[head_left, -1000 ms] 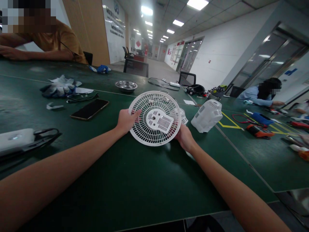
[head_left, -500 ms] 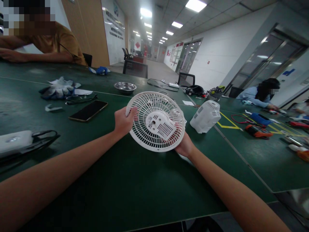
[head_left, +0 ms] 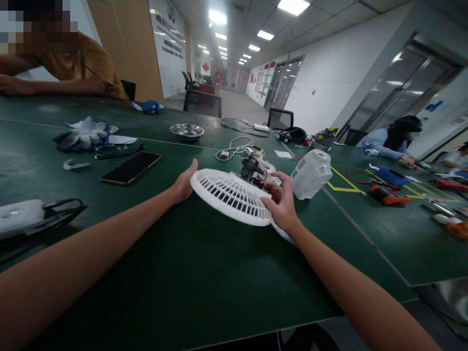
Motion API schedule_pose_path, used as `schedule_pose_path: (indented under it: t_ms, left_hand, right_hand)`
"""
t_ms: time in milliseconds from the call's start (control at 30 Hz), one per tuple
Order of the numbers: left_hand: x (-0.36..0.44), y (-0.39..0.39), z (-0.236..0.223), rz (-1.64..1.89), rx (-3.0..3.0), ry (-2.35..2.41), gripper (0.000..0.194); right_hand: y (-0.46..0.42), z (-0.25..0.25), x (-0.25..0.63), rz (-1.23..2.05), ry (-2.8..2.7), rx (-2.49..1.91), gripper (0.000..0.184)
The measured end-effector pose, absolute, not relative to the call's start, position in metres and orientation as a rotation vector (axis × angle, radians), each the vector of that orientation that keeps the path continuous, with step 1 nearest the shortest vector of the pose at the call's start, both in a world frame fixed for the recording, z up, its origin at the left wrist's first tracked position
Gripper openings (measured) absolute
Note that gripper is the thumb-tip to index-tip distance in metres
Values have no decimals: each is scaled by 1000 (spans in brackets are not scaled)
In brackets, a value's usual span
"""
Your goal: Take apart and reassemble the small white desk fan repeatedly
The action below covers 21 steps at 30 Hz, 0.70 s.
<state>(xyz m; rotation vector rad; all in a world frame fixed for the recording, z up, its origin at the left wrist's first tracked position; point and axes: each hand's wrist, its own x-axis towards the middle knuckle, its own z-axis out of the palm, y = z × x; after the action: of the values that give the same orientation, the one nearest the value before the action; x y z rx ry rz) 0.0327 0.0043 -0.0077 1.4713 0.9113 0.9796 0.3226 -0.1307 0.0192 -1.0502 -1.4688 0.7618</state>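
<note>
I hold a round white fan grille (head_left: pixel 230 196) nearly flat just above the green table (head_left: pixel 183 273). My left hand (head_left: pixel 183 185) grips its left rim, thumb on top. My right hand (head_left: pixel 280 202) grips its right rim with fingers curled over the edge. Behind the grille sits a small fan motor (head_left: pixel 252 168) with coloured wires, and a white cable (head_left: pixel 230 148) lies beyond it. A white fan housing (head_left: pixel 310 174) stands just right of my right hand.
A black phone (head_left: pixel 129 168), gloves (head_left: pixel 82 136) and a steel bowl (head_left: pixel 186 130) lie to the left and back. A white device with a black strap (head_left: pixel 32 217) sits at far left. Tools (head_left: pixel 387 187) lie right. A person in a mustard shirt (head_left: pixel 66 68) and another person (head_left: pixel 391 141) sit nearby.
The grille was upright facing me; I have tipped it down to nearly flat, uncovering the motor and cable behind. My right hand has shifted from under the rim onto its right edge.
</note>
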Motion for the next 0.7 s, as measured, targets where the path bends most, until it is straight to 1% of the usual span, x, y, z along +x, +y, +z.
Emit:
schedule_pose_path:
  t_ms: [100, 267, 300, 400, 467, 533, 600, 633, 700]
  left_hand:
    - [29, 7, -8, 778, 1341, 783, 71]
    - [27, 13, -10, 728, 1354, 877, 44]
    - [27, 13, -10, 721, 1379, 910, 41]
    - [30, 9, -7, 714, 1469, 990, 41]
    - [31, 5, -4, 721, 1522, 1023, 43]
    - [32, 2, -2, 722, 1572, 1040, 44]
    - [32, -1, 0, 725, 1608, 1047, 46]
    - [32, -1, 1, 726, 1618, 1052, 46]
    - [32, -2, 2, 724, 1620, 1063, 47]
  right_hand:
    - [-132, 18, 325, 652, -1667, -1047, 81]
    - [-125, 14, 331, 527, -1916, -1093, 87]
    - [-122, 14, 333, 536, -1941, -1085, 86]
    - [-112, 11, 343, 530, -1875, -1029, 67]
    - [-102, 8, 353, 325, -1759, -1111, 59]
    - [-93, 6, 364, 30, -1671, -1289, 60]
    - [-84, 3, 376, -152, -1637, -1455, 68]
    - [-80, 1, 381, -167, -1637, -1514, 72]
    - [-74, -3, 388, -74, -1633, -1592, 81]
